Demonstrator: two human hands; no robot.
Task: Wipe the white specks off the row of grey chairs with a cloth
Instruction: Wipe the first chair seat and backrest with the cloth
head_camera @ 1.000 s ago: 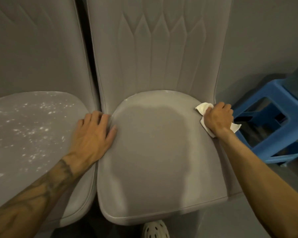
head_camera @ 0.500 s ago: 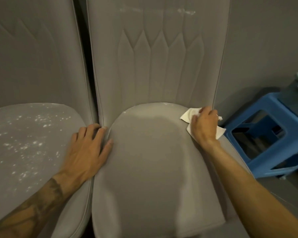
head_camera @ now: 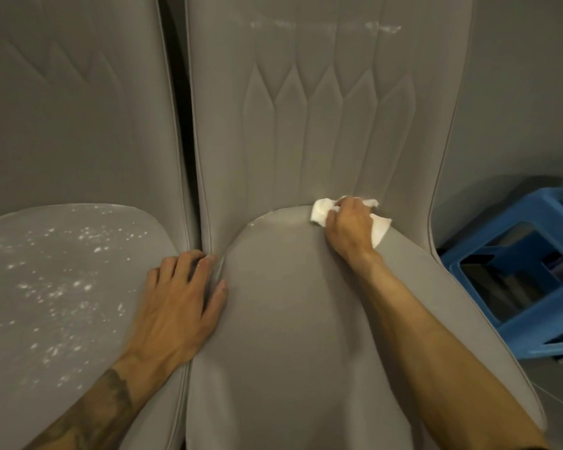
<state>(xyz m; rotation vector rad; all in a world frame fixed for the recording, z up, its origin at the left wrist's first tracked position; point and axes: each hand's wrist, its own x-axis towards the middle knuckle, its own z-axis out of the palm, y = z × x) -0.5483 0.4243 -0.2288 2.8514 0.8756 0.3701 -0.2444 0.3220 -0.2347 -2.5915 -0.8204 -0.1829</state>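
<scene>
Specks (head_camera: pixel 78 284) of white dot the left chair seat (head_camera: pixel 20 368). The left hand (head_camera: pixel 179 306) lies flat, fingers spread and holding nothing, across the gap between the two grey seats. On the right chair (head_camera: pixel 290 352), the right hand (head_camera: pixel 348 232) grips a crumpled white cloth (head_camera: pixel 319 212), pressed against the seat's back edge beneath the backrest. Faint white smears (head_camera: pixel 325 27) streak the backrest's top. A blue plastic stool (head_camera: pixel 540 323) stands farthest right.

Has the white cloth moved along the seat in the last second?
Yes. The cloth slid left along the seat's rear rim, away from the backrest's right edge.
</scene>
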